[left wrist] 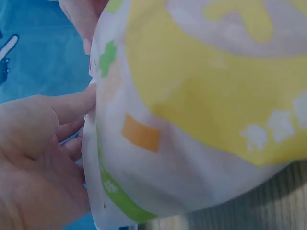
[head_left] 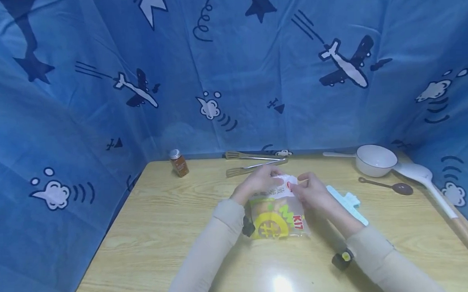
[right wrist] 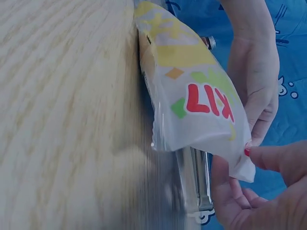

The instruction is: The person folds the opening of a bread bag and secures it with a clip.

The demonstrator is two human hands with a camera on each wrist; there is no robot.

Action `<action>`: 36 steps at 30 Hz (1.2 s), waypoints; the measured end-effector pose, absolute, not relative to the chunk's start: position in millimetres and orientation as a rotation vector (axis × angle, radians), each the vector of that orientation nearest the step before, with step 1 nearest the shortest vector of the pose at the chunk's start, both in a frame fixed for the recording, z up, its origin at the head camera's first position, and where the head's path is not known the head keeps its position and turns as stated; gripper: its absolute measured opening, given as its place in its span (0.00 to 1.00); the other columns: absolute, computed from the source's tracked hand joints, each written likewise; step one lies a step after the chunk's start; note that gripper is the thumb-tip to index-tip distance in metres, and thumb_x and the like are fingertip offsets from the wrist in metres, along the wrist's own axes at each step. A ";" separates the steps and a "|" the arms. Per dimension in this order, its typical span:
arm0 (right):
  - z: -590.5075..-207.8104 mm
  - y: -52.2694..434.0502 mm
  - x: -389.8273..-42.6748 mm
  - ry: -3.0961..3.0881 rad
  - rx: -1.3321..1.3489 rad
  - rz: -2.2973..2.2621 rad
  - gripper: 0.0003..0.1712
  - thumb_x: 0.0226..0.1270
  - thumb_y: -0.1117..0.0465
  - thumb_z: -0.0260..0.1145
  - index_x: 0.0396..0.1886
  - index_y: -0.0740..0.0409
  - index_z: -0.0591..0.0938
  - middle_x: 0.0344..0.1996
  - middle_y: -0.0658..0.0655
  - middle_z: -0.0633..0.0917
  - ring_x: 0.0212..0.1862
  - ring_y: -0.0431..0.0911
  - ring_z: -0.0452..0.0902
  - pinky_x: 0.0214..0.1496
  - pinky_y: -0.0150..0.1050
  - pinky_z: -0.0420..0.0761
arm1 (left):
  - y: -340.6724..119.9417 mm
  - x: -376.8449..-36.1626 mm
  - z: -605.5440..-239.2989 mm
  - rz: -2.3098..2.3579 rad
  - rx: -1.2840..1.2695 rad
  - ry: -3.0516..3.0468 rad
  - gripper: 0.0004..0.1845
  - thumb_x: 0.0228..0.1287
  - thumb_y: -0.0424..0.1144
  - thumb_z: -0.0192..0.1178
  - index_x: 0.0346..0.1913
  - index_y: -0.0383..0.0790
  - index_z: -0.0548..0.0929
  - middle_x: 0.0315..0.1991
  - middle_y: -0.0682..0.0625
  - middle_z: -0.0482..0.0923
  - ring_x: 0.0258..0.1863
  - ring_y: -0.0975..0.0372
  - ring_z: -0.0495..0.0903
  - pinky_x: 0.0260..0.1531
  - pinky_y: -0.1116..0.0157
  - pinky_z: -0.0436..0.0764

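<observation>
Clear plastic snack bag printed in yellow, green and white (head_left: 278,213), lying at the middle of the pale wooden table (head_left: 151,236); red letters "KIT" legible on its side (other print too blurred to read); pale contents show through the film, not identifiable. Left hand (head_left: 255,183) pinches the bag's top edge from the left, fingers curled onto the film; right hand (head_left: 312,192) pinches the same edge from the right, thumb and forefinger closed on its corner; both hands close together over the bag's far end, forearms in beige sleeves. Light-blue plastic bag clip (head_left: 348,204) just right of the right hand. Behind: metal tongs (head_left: 254,162), small spice jar with brown contents (head_left: 178,163), white saucepan (head_left: 376,159), brown spoon (head_left: 392,185), white ladle (head_left: 427,179).
</observation>
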State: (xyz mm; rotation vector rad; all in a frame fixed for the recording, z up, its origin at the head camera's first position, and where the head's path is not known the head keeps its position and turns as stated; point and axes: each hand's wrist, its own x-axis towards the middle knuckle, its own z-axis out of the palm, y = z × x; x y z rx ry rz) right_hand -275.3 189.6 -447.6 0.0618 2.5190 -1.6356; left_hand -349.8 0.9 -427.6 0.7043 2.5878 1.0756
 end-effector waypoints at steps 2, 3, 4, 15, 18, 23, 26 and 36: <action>-445.6 188.1 -275.1 2.526 0.078 -1.643 0.33 0.79 0.56 0.63 0.70 0.74 0.64 0.51 0.71 0.82 0.36 0.46 0.82 0.39 0.40 0.86 | 0.6 -347.3 -423.2 1.091 0.691 2.607 0.13 0.74 0.37 0.65 0.56 0.37 0.87 0.51 0.42 0.88 0.49 0.56 0.84 0.54 0.59 0.83; -444.6 187.9 -274.9 2.536 0.076 -1.644 0.32 0.79 0.55 0.62 0.68 0.75 0.66 0.50 0.71 0.83 0.36 0.46 0.82 0.38 0.40 0.86 | 0.5 -346.0 -421.1 1.093 0.686 2.621 0.13 0.73 0.37 0.66 0.56 0.37 0.87 0.50 0.43 0.88 0.48 0.56 0.84 0.54 0.60 0.83; -443.7 187.1 -274.8 2.541 0.086 -1.651 0.31 0.79 0.55 0.63 0.67 0.74 0.68 0.50 0.70 0.83 0.36 0.45 0.82 0.38 0.39 0.86 | 0.5 -344.9 -419.1 1.093 0.687 2.638 0.13 0.73 0.38 0.66 0.55 0.38 0.87 0.50 0.43 0.88 0.48 0.57 0.83 0.53 0.61 0.83; -430.4 182.4 -270.0 2.589 0.161 -1.729 0.18 0.80 0.55 0.62 0.54 0.67 0.78 0.44 0.60 0.83 0.41 0.44 0.80 0.40 0.33 0.84 | -7.4 -333.5 -395.7 1.072 0.769 2.733 0.10 0.71 0.39 0.68 0.52 0.43 0.89 0.48 0.48 0.89 0.48 0.57 0.85 0.54 0.61 0.83; -426.2 181.0 -266.9 2.650 0.121 -1.745 0.16 0.79 0.57 0.63 0.51 0.68 0.80 0.45 0.64 0.86 0.42 0.44 0.82 0.42 0.34 0.87 | -10.6 -328.5 -390.1 1.041 0.766 2.760 0.10 0.71 0.40 0.68 0.53 0.45 0.89 0.48 0.49 0.90 0.48 0.58 0.85 0.55 0.59 0.83; -421.0 181.2 -262.1 2.673 0.052 -1.794 0.14 0.79 0.61 0.63 0.51 0.70 0.80 0.50 0.70 0.87 0.44 0.45 0.86 0.46 0.37 0.91 | -14.4 -321.4 -381.2 0.999 0.771 2.785 0.10 0.72 0.40 0.68 0.52 0.46 0.89 0.47 0.51 0.90 0.46 0.61 0.85 0.53 0.61 0.82; -416.9 181.7 -259.1 2.689 0.017 -1.793 0.15 0.80 0.61 0.62 0.54 0.70 0.80 0.53 0.72 0.86 0.47 0.49 0.87 0.46 0.38 0.91 | -17.0 -316.9 -374.3 1.010 0.779 2.780 0.08 0.72 0.40 0.67 0.50 0.46 0.90 0.46 0.52 0.90 0.44 0.62 0.84 0.51 0.63 0.82; -405.3 179.5 -255.8 2.841 -0.107 -1.842 0.11 0.77 0.63 0.66 0.50 0.69 0.83 0.46 0.72 0.89 0.35 0.35 0.83 0.37 0.35 0.90 | -24.5 -308.6 -356.1 1.052 0.836 2.813 0.05 0.72 0.39 0.68 0.46 0.45 0.90 0.42 0.50 0.90 0.44 0.60 0.84 0.50 0.62 0.80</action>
